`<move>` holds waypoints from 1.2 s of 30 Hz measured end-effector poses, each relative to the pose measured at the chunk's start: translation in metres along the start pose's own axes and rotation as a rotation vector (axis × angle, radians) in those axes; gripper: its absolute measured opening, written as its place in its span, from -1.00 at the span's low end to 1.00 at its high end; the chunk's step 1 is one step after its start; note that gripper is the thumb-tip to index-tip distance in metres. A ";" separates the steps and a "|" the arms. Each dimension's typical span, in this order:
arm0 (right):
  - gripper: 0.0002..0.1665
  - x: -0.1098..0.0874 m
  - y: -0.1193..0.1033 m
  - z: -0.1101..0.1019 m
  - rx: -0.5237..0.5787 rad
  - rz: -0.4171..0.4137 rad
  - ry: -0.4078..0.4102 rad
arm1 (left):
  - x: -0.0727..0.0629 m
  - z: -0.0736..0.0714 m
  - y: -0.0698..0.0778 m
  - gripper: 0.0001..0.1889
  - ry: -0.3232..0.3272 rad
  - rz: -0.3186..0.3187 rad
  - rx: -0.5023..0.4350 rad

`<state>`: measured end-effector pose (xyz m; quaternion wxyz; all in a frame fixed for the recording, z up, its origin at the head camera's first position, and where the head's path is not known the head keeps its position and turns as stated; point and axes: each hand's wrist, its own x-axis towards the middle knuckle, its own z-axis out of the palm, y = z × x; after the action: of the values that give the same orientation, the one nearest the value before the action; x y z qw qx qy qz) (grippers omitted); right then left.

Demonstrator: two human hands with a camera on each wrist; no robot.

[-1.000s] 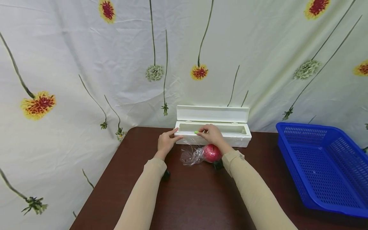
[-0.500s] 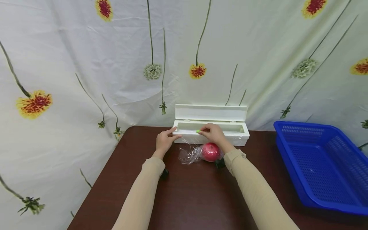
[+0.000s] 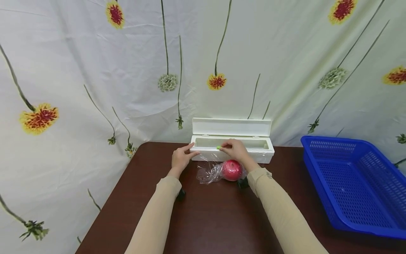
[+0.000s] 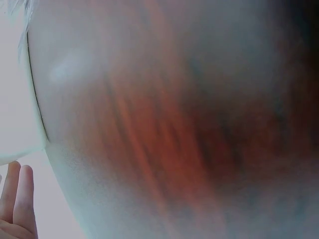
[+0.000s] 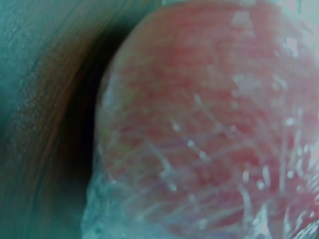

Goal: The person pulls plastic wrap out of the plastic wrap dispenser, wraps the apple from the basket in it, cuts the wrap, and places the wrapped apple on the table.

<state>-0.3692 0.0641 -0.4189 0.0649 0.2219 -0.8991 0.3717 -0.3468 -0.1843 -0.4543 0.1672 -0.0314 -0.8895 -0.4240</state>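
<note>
A long white cling film dispenser (image 3: 233,155) lies at the table's back edge with its lid (image 3: 231,127) raised. My left hand (image 3: 180,157) holds its left end, thumb at the front face and a finger on the top rim. In the left wrist view, fingers (image 4: 22,199) reach the white casing at the lower left. My right hand (image 3: 235,150) pinches a small bright green slider (image 3: 219,147) on the front rim, left of the middle. Just in front of the dispenser rests a red apple (image 3: 232,170) wrapped in film, with loose clear film (image 3: 207,174) bunched to its left.
A blue perforated plastic basket (image 3: 342,211) stands on the right of the dark brown table (image 3: 209,218). Behind the table hangs a white cloth (image 3: 133,63) with a flower print. Black wrist camera parts (image 3: 243,182) sit beside the apple.
The right hand and green slider have shifted slightly right along the dispenser's rim. The left hand keeps its hold, and the apple stays in place. The head view has shifted a little.
</note>
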 end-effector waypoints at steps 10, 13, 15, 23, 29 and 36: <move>-0.77 -0.001 0.009 -0.002 -0.018 -0.016 0.027 | 0.000 0.003 0.002 -0.40 0.008 0.030 -0.002; -0.77 -0.002 0.011 -0.004 -0.024 -0.028 0.037 | 0.000 0.003 0.002 -0.40 0.009 0.037 -0.002; -0.76 -0.003 0.012 -0.006 -0.027 -0.032 0.039 | 0.001 0.002 0.002 -0.40 0.002 0.036 -0.001; -0.74 -0.004 0.016 -0.010 -0.033 -0.046 0.037 | 0.002 0.000 0.002 -0.41 0.000 0.020 -0.006; -0.76 -0.007 0.016 -0.012 -0.013 -0.021 0.038 | 0.000 0.000 0.001 -0.41 -0.008 0.014 -0.007; -0.76 -0.009 0.020 -0.013 -0.007 -0.015 0.034 | 0.000 0.000 0.000 -0.41 -0.013 0.015 -0.009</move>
<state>-0.3708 0.0891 -0.4251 0.0838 0.2222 -0.8975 0.3717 -0.3465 -0.1841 -0.4543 0.1646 -0.0415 -0.8883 -0.4266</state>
